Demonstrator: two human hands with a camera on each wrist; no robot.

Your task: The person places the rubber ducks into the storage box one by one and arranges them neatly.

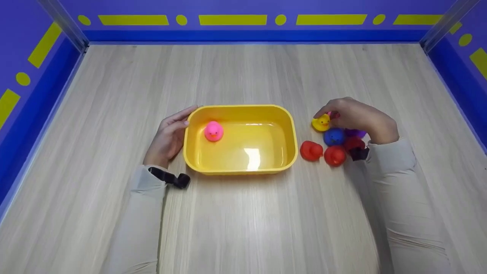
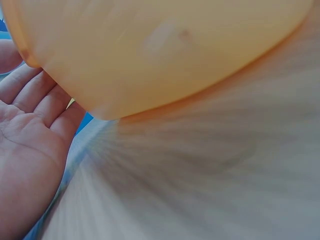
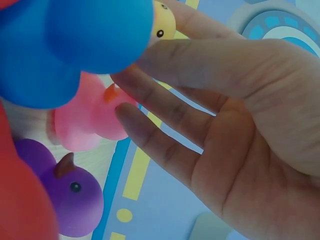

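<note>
Left hand [image 1: 163,141], fingers loosely extended, rests against a yellow tub [image 1: 232,152]; right hand [image 1: 361,117] pinches a yellow duck [image 1: 320,123] (best lifted straight up, clear of the blue duck [image 1: 334,137]).

A walled tabletop booth [image 1: 251,36]: wood-grain surface [image 1: 251,76], blue-purple panels [image 1: 228,7] (yellow dashes and dots) on three sides.

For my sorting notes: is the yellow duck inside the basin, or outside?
Outside: the right hand pinches the yellow duck beside the basin.
</note>
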